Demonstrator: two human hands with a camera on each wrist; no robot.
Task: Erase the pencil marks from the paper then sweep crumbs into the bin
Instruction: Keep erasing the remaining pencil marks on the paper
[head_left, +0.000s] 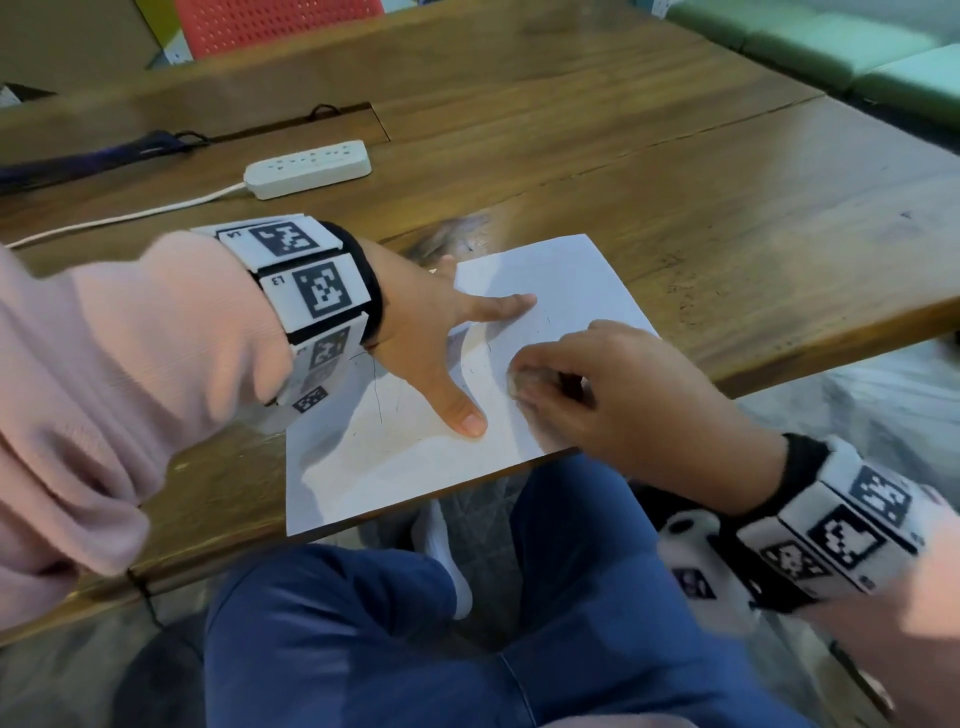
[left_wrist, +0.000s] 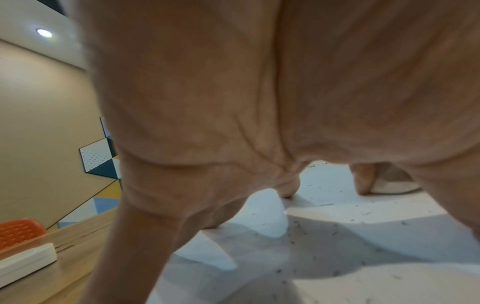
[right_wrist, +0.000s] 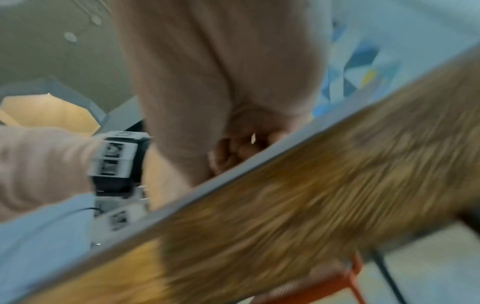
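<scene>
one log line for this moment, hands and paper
left hand: flat, pressing paper | right hand: rubbing eraser | crumbs: on sheet | bin: unseen

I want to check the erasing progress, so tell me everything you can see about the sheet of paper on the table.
The paper is one white, flat sheet lying askew at the near edge of the wooden table. Faint pencil lines remain near its middle and left side, and the left wrist view shows dark crumbs scattered across it. The left hand presses it down with spread fingers; the right hand is on it with curled fingers, blurred, so what it grips is unclear.
</scene>
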